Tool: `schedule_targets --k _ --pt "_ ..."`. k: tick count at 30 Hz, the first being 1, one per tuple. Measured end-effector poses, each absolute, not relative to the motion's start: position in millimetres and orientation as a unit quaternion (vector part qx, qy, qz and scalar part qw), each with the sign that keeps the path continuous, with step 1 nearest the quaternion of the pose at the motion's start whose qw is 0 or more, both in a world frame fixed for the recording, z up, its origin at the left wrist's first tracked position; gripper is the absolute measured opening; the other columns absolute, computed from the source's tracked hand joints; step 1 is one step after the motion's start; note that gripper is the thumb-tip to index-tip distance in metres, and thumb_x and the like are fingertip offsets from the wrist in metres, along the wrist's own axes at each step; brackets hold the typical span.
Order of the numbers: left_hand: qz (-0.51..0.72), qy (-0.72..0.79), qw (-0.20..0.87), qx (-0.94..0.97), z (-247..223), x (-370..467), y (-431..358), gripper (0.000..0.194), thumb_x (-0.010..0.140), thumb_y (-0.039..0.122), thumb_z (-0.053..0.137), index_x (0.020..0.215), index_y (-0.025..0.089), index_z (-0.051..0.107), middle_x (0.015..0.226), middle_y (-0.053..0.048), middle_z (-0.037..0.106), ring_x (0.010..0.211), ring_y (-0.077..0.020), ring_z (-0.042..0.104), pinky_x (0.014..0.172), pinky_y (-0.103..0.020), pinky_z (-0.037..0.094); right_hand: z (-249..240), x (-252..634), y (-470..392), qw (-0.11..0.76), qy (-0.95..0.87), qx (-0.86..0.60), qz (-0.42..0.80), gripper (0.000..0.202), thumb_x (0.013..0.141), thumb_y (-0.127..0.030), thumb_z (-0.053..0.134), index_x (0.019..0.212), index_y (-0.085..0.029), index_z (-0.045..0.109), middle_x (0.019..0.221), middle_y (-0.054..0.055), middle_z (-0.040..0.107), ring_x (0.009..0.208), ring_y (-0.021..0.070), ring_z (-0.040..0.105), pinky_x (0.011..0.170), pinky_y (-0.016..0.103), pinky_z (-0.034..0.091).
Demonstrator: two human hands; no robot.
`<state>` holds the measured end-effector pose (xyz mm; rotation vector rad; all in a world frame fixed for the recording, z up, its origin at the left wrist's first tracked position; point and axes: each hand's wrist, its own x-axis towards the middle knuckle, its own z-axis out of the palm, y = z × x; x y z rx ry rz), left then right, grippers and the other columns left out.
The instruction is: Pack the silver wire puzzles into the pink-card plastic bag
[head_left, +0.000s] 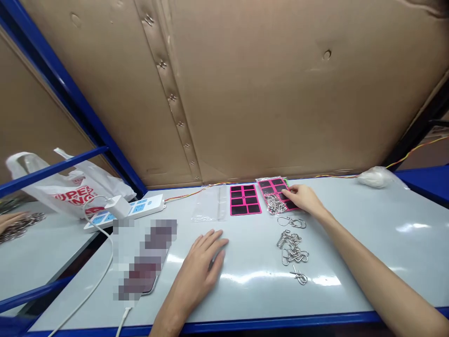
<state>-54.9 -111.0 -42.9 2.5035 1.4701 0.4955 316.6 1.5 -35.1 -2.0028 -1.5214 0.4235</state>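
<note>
My right hand (304, 198) reaches to the far side of the pale table (368, 234) and rests its fingers on a clear bag holding a pink-and-black card (275, 187) and small metal rings (275, 204). A second pink-and-black card (245, 200) lies bare just left of it. My left hand (203, 262) lies flat and palm down on the table with its fingers apart, holding nothing. Loose metal wire puzzles (293, 248) lie between my two arms, with one ring piece (292, 222) close to my right wrist.
Empty clear bags (210, 204) lie left of the cards. A phone (145, 262) on a white cable and a power strip (126, 211) sit at the left. A white plastic bag (70, 187) and another person's hand (9, 220) are on the neighbouring table. Cardboard walls the back.
</note>
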Motion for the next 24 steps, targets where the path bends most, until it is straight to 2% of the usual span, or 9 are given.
schedule_targets --k 2,5,9,13,16,19,22,24 --pt "0.171 0.497 0.096 0.845 -43 -55 -111 0.038 0.100 0.035 0.043 0.134 0.036 0.061 0.151 0.004 0.050 0.144 -0.0240 0.040 0.122 -0.050 0.032 -35 316 3 0.320 -0.560 -0.744 0.172 0.022 0.080 -0.042 0.068 0.077 -0.020 0.067 0.070 0.004 0.069 0.068 0.0217 0.063 0.061 0.030 0.040" --pt "0.169 0.495 0.099 0.846 -44 -55 -111 0.038 0.100 0.035 0.043 0.135 0.036 0.060 0.151 0.004 0.050 0.144 -0.0238 0.040 0.122 -0.050 0.032 -30 314 5 0.385 -0.537 -0.727 0.189 0.020 0.075 -0.037 0.073 0.079 -0.021 0.061 0.075 0.004 0.069 0.070 0.0207 0.062 0.060 0.029 0.040" --pt "0.169 0.495 0.100 0.846 -44 -56 -111 0.038 0.101 0.035 0.043 0.134 0.035 0.061 0.151 0.003 0.050 0.145 -0.0244 0.040 0.122 -0.050 0.032 -21 311 3 0.486 -0.500 -0.670 0.254 0.023 0.081 -0.037 0.066 0.095 -0.023 0.053 0.074 0.001 0.067 0.062 0.0182 0.062 0.055 0.028 0.044" --pt "0.170 0.500 0.106 0.843 -44 -55 -111 0.037 0.100 0.035 0.044 0.134 0.035 0.061 0.151 0.003 0.051 0.144 -0.0240 0.040 0.122 -0.049 0.031 -11 304 -4 0.567 -0.441 -0.597 0.358 0.025 0.086 -0.037 0.063 0.102 -0.024 0.048 0.083 0.004 0.069 0.071 0.0208 0.069 0.059 0.031 0.055" --pt "0.190 0.501 0.115 0.836 -42 -54 -110 0.035 0.100 0.035 0.046 0.129 0.034 0.065 0.147 0.001 0.055 0.142 -0.0251 0.044 0.119 -0.048 0.036 -9 291 -12 0.574 -0.413 -0.538 0.459 0.027 0.083 -0.032 0.069 0.102 -0.023 0.052 0.091 0.007 0.072 0.081 0.0235 0.072 0.067 0.036 0.060" --pt "0.220 0.492 0.148 0.829 -31 -51 -104 0.031 0.098 0.035 0.048 0.117 0.029 0.072 0.136 -0.003 0.064 0.131 -0.0265 0.054 0.111 -0.044 0.044 -12 270 -22 0.543 -0.411 -0.475 0.557 0.028 0.079 -0.026 0.074 0.104 -0.022 0.061 0.097 0.008 0.074 0.088 0.0240 0.072 0.072 0.036 0.062" --pt "0.233 0.495 0.227 0.806 -7 -44 -85 0.032 0.098 0.040 0.048 0.110 0.026 0.074 0.117 -0.005 0.073 0.111 -0.0263 0.066 0.097 -0.040 0.052 -16 249 -31 0.518 -0.402 -0.434 0.618 0.028 0.078 -0.023 0.075 0.104 -0.022 0.065 0.094 0.006 0.075 0.082 0.0219 0.072 0.068 0.034 0.062" --pt "0.243 0.505 0.287 0.776 10 -37 -63 0.037 0.096 0.047 0.050 0.115 0.025 0.073 0.116 -0.006 0.074 0.106 -0.0262 0.068 0.088 -0.037 0.054 -19 239 -35 0.508 -0.393 -0.414 0.645 0.027 0.078 -0.023 0.076 0.103 -0.022 0.066 0.094 0.006 0.075 0.079 0.0205 0.071 0.068 0.034 0.062"
